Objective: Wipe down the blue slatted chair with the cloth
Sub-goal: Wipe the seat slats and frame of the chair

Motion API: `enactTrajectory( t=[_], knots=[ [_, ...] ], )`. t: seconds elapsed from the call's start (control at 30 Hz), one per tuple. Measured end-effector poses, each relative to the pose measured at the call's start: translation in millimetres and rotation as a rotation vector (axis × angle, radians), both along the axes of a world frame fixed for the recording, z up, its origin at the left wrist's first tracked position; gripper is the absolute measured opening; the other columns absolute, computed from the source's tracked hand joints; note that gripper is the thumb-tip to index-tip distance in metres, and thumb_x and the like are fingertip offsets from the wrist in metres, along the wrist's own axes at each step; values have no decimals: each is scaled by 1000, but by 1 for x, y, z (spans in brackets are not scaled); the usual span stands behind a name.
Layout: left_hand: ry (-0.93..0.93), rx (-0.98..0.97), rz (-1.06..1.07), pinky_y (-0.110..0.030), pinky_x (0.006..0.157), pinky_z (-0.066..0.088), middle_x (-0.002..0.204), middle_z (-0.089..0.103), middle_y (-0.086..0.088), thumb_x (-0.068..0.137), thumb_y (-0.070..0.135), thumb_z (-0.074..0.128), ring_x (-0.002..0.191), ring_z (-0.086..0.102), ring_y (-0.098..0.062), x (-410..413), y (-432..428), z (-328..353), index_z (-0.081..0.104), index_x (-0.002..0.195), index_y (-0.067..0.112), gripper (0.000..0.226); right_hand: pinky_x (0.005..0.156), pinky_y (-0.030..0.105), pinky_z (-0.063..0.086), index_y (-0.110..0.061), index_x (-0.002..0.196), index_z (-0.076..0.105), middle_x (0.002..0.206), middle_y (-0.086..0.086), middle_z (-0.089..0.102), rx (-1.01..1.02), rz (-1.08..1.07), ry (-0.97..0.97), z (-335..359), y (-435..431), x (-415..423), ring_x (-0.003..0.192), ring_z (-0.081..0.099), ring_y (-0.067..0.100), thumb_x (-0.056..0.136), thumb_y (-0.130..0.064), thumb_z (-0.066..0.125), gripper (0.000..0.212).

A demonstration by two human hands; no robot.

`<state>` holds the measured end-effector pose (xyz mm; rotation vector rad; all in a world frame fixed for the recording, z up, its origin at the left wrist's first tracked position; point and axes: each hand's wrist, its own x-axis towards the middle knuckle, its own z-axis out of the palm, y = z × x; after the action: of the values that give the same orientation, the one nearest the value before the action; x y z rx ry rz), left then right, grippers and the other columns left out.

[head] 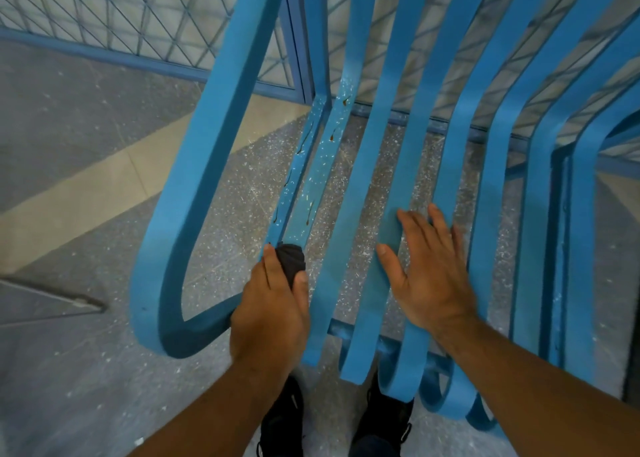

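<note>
While the left hand (270,304) is clutching the dark bunched cloth (292,261) against a speckled slat of the blue slatted chair (322,166), the open right hand (427,269) is resting flat on neighbouring slats; the small wad is likely missing rust-brown streaks higher up.

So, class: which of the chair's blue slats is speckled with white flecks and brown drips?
The seat slat directly ahead of the dark cloth in the left hand; the slats to its right look clean.

Even, soft light with no glare; faint shadows fall on the floor (225,249) beside the fingers (412,221). Beyond the fingers the slats (391,117) bow with wide-angle distortion, slightly soft.
</note>
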<state>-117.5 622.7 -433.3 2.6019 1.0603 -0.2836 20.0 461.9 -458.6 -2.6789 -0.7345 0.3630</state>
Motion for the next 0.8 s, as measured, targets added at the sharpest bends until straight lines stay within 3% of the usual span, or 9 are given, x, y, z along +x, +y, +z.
enactTrajectory(
  t=[0.13,0.23,0.33,0.43,0.5,0.57,0.63,0.7,0.8],
  knots=[
    [-47,-103,225,-36,61,53,84,59,2,95,57,29,71,60,-20,13,7,1,50,112,17,48,121,43,-4,-17,151,30,155,2,36,-12,-1,0,1,1,0,151,3,18,97,-63,19,72],
    [-97,-96,310,-34,56,49,74,56,4,96,58,26,65,58,-19,19,5,2,50,101,18,47,121,44,-4,-18,151,29,156,3,35,-22,-3,5,3,1,0,151,3,18,97,-63,18,72],
    [-72,-39,174,-30,57,45,86,59,-1,94,60,22,70,58,-18,27,6,2,49,113,14,56,121,44,-4,-18,151,31,157,4,33,-27,-9,-5,3,1,-1,151,6,19,97,-62,18,71],
    [-74,-2,-91,-36,70,54,116,54,-9,94,63,17,92,58,-22,21,11,-2,34,141,6,76,121,43,-7,-20,152,29,159,2,28,-36,-22,5,5,1,-2,151,3,17,97,-62,17,70],
    [-45,-2,-221,-38,73,56,130,47,-13,97,57,18,98,55,-24,9,11,-7,25,151,6,74,121,43,-7,-21,153,27,161,1,25,-42,-18,15,6,2,-1,151,1,16,97,-63,15,71],
    [0,5,-186,-34,71,55,131,47,-13,98,52,15,95,54,-21,5,9,-4,23,152,8,70,121,44,-7,-22,153,26,161,1,23,-45,-17,24,5,1,-1,151,0,15,96,-63,13,71],
    [-15,-25,-27,-33,67,52,116,55,-8,96,50,15,85,56,-18,16,8,1,33,145,10,66,121,43,-8,-22,153,26,162,0,22,-47,-17,22,5,1,-1,151,-2,14,97,-63,13,71],
    [-61,-80,163,-36,64,49,88,58,-3,99,50,19,73,57,-21,34,11,0,50,116,11,52,121,44,-8,-23,154,26,162,0,22,-41,-20,17,3,1,-2,151,-3,13,98,-62,15,69],
    [-68,-150,308,-34,63,42,72,51,2,101,49,19,66,53,-19,47,17,-1,51,95,14,49,122,46,-6,-23,153,28,161,-1,25,-35,-33,10,2,2,-2,151,-1,13,98,-61,16,68]
  ],
)
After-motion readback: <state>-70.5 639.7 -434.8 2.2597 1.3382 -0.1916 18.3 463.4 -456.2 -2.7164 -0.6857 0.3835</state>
